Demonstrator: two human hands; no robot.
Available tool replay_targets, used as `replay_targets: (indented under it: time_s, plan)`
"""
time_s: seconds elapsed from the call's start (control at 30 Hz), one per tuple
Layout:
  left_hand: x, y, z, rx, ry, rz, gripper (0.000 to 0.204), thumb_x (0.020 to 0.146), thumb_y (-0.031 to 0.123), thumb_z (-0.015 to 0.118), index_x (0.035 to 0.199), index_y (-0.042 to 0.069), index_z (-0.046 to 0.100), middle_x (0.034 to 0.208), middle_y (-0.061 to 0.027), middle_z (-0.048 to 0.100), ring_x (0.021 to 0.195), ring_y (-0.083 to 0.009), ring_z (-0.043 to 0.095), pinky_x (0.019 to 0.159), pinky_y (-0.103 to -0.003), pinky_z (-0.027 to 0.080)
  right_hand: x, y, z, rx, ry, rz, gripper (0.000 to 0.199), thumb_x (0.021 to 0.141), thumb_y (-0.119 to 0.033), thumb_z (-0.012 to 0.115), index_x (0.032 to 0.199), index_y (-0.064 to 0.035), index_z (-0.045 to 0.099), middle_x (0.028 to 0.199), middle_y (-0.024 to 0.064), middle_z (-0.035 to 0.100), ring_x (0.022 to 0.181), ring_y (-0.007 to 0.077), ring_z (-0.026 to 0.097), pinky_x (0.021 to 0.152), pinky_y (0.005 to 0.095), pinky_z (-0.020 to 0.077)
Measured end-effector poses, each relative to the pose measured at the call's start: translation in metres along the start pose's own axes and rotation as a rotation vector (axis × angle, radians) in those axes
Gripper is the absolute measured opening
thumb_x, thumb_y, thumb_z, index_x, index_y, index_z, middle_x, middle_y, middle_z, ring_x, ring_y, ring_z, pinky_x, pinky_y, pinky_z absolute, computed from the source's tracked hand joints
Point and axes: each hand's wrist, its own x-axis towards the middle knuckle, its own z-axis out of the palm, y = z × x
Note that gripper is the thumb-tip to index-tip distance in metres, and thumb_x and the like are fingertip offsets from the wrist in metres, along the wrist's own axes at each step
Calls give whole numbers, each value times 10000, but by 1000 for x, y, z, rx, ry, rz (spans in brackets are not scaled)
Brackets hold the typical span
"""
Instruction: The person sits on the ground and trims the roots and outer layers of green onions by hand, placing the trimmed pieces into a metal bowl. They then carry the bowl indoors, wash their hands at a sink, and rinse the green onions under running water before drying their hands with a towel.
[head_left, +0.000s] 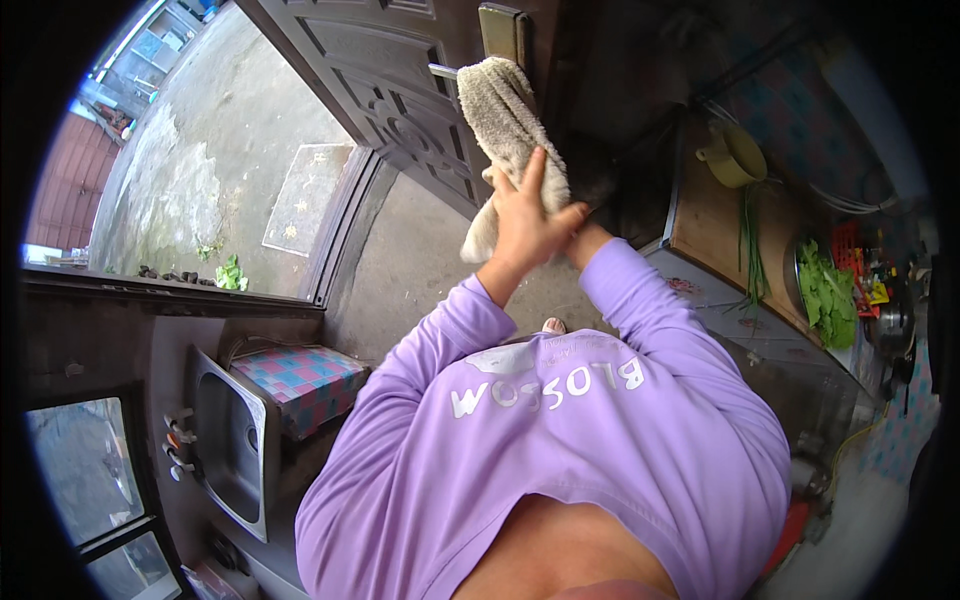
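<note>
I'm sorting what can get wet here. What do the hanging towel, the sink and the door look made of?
Towel: looped terry cloth, beige, nubby and limp; left hand presses it. Sink: likely stainless steel, with a dull grey sheen. Door: dark with embossed panels; painted metal or wood, unclear.

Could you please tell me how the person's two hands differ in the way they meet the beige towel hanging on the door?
The left hand lies in plain view on the beige terry towel, fingers stretched up against the cloth; the right hand is mostly hidden behind the left hand and the towel, only its wrist end showing. The left forearm rises from below left, the right forearm from the right. Both wear lilac sleeves and meet at the towel's lower half.
</note>
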Motion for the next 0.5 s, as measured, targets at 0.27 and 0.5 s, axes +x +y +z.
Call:
replay_targets:
  time_s: [0.27, 0.5]
  plan:
    - [37, -67, -15, -1575, -173, -277, 455, 964, 416, 403, 1276, 98, 493, 1257, -117, 549, 1128, -259, 546, 951, -398, 448, -39, -122, -89, 477, -34, -416, 358, 920, -207, 531, 1191, 25, 560, 1301, 191, 500, 1194, 279, 493, 1044, 399, 361]
    - [14, -22, -16, -1884, -68, -248, 544, 928, 499, 421, 1284, 94, 493, 1280, -88, 541, 1202, -278, 492, 1050, -449, 358, -52, -113, -64, 2232, -584, -257, 568, 993, -429, 334, 1360, 3, 372, 1332, 192, 469, 1249, 299, 442, 1062, 432, 348]
